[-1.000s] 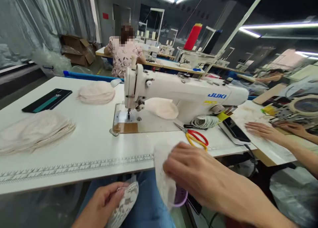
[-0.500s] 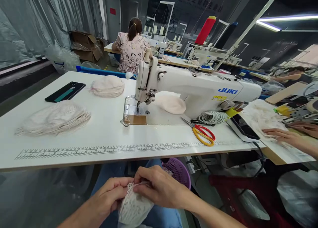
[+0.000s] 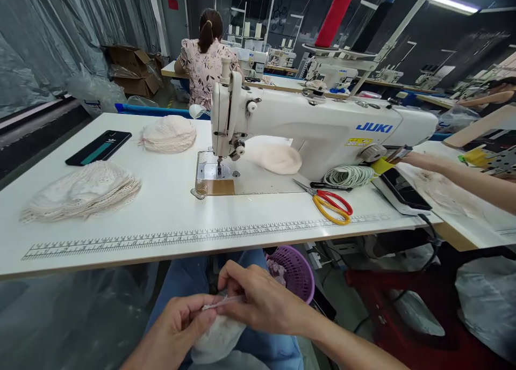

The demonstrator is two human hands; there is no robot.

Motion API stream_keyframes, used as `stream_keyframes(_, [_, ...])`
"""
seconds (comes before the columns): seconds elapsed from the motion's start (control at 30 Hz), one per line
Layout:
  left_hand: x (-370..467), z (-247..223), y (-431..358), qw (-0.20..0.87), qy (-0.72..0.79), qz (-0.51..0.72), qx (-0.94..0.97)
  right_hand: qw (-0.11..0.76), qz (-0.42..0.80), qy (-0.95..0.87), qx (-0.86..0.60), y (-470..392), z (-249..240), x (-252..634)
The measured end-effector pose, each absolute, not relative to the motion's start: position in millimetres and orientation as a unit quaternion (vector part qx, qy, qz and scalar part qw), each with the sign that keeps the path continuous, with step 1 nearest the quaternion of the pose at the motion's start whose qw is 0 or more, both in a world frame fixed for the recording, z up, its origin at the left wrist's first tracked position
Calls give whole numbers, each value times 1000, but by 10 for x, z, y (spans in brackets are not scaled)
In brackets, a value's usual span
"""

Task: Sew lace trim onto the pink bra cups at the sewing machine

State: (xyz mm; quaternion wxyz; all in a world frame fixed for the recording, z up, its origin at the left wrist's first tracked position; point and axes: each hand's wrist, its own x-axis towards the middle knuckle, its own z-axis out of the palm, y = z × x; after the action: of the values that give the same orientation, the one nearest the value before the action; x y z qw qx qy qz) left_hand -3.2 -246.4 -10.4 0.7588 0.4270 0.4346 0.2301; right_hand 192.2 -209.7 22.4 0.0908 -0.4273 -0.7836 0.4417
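Note:
Above my lap, below the table's front edge, a cream lace fabric piece hangs from both hands. My left hand pinches its top edge between thumb and fingers. Close beside it, my right hand grips the same edge, fingers curled, with a thin pale strip of the edge stretched between the two. Part of the cloth is hidden behind my fingers. On the table ahead stands a white sewing machine. A stack of lace pieces lies at the left, and a second cream stack sits behind it.
Scissors and a coil of pale cord lie by the machine's base. A black phone rests at the far left. A purple basket stands under the table. A co-worker's arm reaches in at right; another person sits ahead.
My hands have turned the fabric's edge flatter, and less lace shows. The view has shifted slightly. At right, the co-worker's arm has moved farther back beside the machine.

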Motion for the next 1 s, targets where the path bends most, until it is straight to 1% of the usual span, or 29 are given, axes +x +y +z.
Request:
stream_keyframes(0.13, [-162, -105, -2432, 777, 448, 192, 399, 120, 498, -764, -392, -2125, 133, 2103])
stream_keyframes(0.3, [-277, -9, -2351, 802, 434, 131, 390, 142, 525, -774, -324, -2159, 9, 2222])
stream_keyframes(0.57, [-348, 4, -2417, 767, 475, 93, 421, 198, 479, -816, -255, -2160, -42, 2137])
stream_keyframes(0.67, [-353, 15, -2422, 756, 480, 88, 436, 182, 482, -828, -222, -2158, -128, 2036])
stream_keyframes(0.77, [-398, 20, -2411, 738, 484, 84, 463, 154, 489, -823, -244, -2167, -211, 1997])
stream_keyframes(0.87, [-460, 27, -2401, 717, 495, 89, 482, 154, 510, -809, -249, -2182, -250, 2023])
stream_keyframes(1.0, [-396, 62, -2374, 747, 456, 53, 481, 148, 533, -799, -237, -2189, -212, 2015])
